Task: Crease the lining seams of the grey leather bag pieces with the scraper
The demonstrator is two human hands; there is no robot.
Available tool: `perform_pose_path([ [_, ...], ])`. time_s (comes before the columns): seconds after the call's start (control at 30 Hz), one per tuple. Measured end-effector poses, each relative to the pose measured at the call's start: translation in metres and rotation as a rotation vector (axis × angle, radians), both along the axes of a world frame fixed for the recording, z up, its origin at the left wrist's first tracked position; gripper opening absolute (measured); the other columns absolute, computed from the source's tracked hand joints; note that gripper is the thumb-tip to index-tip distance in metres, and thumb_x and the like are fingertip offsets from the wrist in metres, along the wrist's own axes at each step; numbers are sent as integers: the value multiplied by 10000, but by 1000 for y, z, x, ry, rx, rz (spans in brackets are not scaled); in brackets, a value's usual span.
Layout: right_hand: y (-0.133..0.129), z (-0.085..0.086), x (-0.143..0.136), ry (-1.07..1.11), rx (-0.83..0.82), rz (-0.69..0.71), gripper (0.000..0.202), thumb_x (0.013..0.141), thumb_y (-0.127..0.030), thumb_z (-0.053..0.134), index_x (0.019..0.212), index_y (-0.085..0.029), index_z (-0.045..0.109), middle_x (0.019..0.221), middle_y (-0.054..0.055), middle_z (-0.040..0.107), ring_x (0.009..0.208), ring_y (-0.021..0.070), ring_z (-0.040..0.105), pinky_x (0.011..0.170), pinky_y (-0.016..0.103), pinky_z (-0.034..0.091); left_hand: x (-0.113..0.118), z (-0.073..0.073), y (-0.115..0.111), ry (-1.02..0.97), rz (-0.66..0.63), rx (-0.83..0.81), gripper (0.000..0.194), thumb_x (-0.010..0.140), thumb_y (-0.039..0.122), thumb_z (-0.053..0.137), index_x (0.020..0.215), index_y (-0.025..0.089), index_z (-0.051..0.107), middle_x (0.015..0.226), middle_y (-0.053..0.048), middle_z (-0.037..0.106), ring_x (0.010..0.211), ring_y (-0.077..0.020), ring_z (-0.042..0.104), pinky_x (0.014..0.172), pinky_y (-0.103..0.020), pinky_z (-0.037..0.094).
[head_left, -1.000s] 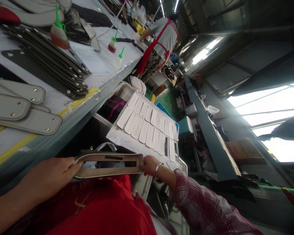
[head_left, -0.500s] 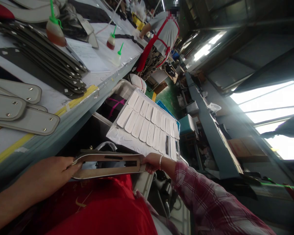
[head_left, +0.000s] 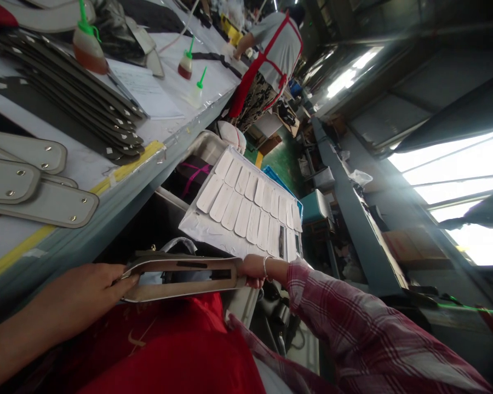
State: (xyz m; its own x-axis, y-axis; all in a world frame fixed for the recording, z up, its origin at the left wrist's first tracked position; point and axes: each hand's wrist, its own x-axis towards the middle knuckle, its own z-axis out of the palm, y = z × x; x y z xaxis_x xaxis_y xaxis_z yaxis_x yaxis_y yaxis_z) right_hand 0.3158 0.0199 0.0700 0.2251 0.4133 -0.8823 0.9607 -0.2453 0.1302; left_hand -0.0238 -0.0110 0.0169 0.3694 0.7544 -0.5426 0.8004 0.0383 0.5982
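A leather bag body (head_left: 205, 285), dark outside and beige inside with a pale rim, spans the space between my hands, its long opening facing up at me. Light and dark patches show through a slot inside it. My left hand (head_left: 92, 293) pinches its left end between thumb and fingers. At the opposite end, my right hand (head_left: 253, 269) closes around the edge; some of its fingers are hidden behind the leather. A red apron (head_left: 181, 350) lies just below the bag body.
On the left, a worktable (head_left: 172, 139) bears dark straps (head_left: 78, 109), pale grey straps (head_left: 49, 200) and green-tipped bottles (head_left: 89, 52). Ahead, a white board (head_left: 189, 225) holds rows of pale strips (head_left: 242, 216). Another person (head_left: 277, 46) stands farther along the table.
My view has shifted very slightly. Both hands keep their hold on the bag body, and my right forearm has dropped a little.
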Motion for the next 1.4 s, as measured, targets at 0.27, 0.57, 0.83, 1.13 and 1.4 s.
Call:
perform_pose_path([
  [0.27, -19, 9, 5, 16, 218, 432, 322, 825, -342, 453, 789, -104, 667, 910, 174, 663, 943, 307, 584, 818, 384, 393, 0, 7, 1, -1, -34, -86, 459, 855, 511, 263, 718, 229, 599, 747, -33, 654, 751, -239, 588, 689, -334, 339],
  [0.57, -53, -21, 17, -34, 436, 348, 398, 908, -213, 275, 721, -125, 615, 712, 94, 651, 668, 161, 606, 545, 252, 319, 8, 12, -15, 172, 38, -44, 454, 868, 463, 214, 752, 221, 581, 798, -68, 666, 807, -259, 607, 669, -323, 344],
  [0.83, -36, -33, 29, 29, 459, 557, 345, 898, -272, 331, 720, -142, 597, 703, 117, 651, 683, 225, 622, 541, 288, 310, 16, 18, 2, 228, 77, 45, 384, 850, 384, 279, 641, 188, 535, 701, -62, 642, 702, -213, 585, 587, -267, 308],
  [1.13, -42, -23, 41, 363, 424, 308, 388, 911, -232, 274, 695, -137, 582, 694, 66, 636, 645, 143, 585, 561, 229, 359, 18, 20, -4, -23, 236, -97, 410, 764, 486, 381, 608, 157, 570, 553, 9, 548, 578, -166, 511, 538, -229, 325],
  [1.4, -42, -7, 28, 206, 455, 589, 381, 902, -223, 285, 814, -106, 636, 802, 148, 665, 756, 234, 631, 625, 301, 442, 23, 20, 1, 163, 183, -49, 436, 749, 518, 377, 568, 166, 560, 563, -4, 566, 611, -188, 551, 550, -235, 356],
])
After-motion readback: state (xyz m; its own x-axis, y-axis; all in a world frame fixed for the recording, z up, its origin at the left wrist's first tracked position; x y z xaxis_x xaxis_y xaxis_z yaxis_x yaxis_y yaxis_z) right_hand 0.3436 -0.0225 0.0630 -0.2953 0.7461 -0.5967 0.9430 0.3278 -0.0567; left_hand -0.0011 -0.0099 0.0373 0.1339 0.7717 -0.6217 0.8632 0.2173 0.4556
